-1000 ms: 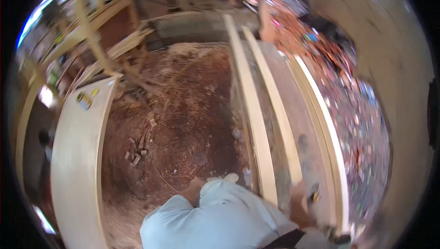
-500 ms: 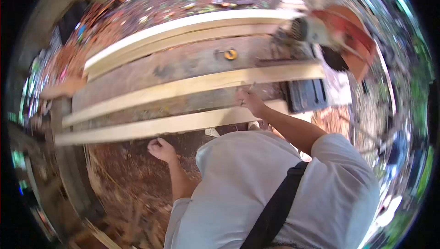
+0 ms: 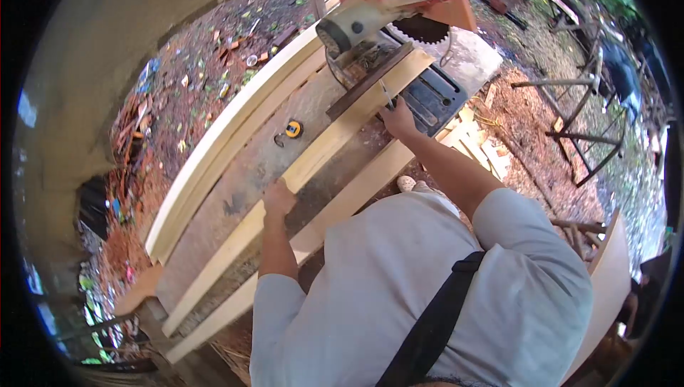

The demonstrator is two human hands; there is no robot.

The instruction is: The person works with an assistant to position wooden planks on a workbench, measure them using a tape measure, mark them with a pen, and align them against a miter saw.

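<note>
Two hands busy: left hand [image 3: 279, 198] has fingers curled over a plank [image 3: 322, 150], far end lying on the saw base [image 3: 436, 95]; right hand [image 3: 399, 120] pinches a pencil-like stick [image 3: 386, 92].

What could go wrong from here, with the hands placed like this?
The right hand is near the exposed teeth of the blade; if the saw started, it might be cut. The board could shift under the left hand, making the thin tool slip. A sideways slide might also knock the tape measure lying beside it.
</note>
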